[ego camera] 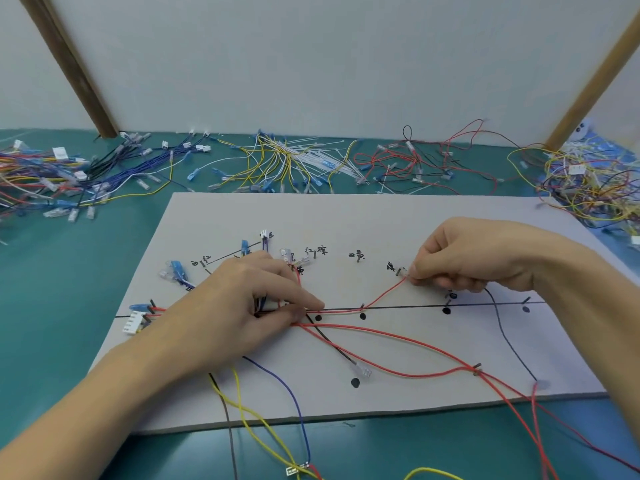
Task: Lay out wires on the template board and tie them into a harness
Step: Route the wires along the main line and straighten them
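The white template board [381, 220] lies on the green table, with a black line, black dots, small pegs and handwritten labels. My left hand [249, 306] presses a bundle of wires [273, 311] down onto the line at the board's left-middle, index finger stretched out along it. A red wire [382, 296] runs from under that finger up to my right hand [460, 261], which pinches its terminal end next to a peg [399, 271]. More red wires [398, 337] cross the board toward the lower right. Yellow, blue and dark wires [263, 420] hang over the front edge.
Loose wire piles line the table's back: blue and mixed ones [52, 178] at left, yellow and white ones with cable ties [287, 161] in the middle, red and black ones [433, 157] further right, a tangled heap [588, 188] at far right. A white connector [133, 322] sits at the board's left edge.
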{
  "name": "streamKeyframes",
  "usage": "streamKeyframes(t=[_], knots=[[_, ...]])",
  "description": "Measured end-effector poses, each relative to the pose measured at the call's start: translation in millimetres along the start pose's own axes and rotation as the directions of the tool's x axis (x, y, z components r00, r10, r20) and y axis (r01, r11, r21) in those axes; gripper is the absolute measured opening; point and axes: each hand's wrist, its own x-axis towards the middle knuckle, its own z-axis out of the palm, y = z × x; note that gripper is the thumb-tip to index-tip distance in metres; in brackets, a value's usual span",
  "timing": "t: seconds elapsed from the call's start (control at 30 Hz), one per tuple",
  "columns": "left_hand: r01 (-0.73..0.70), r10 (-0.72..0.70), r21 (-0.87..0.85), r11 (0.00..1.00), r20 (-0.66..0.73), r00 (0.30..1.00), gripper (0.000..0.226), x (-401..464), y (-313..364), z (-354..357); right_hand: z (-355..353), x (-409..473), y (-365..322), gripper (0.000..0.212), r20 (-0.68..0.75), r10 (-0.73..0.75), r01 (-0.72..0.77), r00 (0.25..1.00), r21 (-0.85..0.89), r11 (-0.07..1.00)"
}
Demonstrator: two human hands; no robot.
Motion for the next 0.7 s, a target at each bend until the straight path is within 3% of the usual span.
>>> streamKeyframes(t=[0.27,0.43,0.63,0.7], knots=[[0.003,-0.003,0.006,1.000,0.006,1.000,0.029,1.0,1.5,0.0,1.9,-4.9,-28.8,0.021,-0.171,0.045,-0.078,0.984,-0.196,0.977],[-0.005,0.005,-0.003,1.000,0.003,1.000,0.025,0.5,2.1,-0.3,3.2,3.4,-43.9,0.018,-0.136,0.028,-0.050,0.990,-0.162,0.986],[0.011,-0.011,0.000,1.000,0.007,1.000,0.030,0.4,1.7,-0.5,8.6,0.2,-35.1,0.027,-0.222,-0.043,-0.035,0.974,-0.336,0.941],[0.016,-0.016,-0.010,1.000,0.003,1.000,0.027,0.5,2.1,-0.4,10.2,-1.1,-30.9,0.027,-0.215,-0.025,-0.045,0.976,-0.315,0.948]])
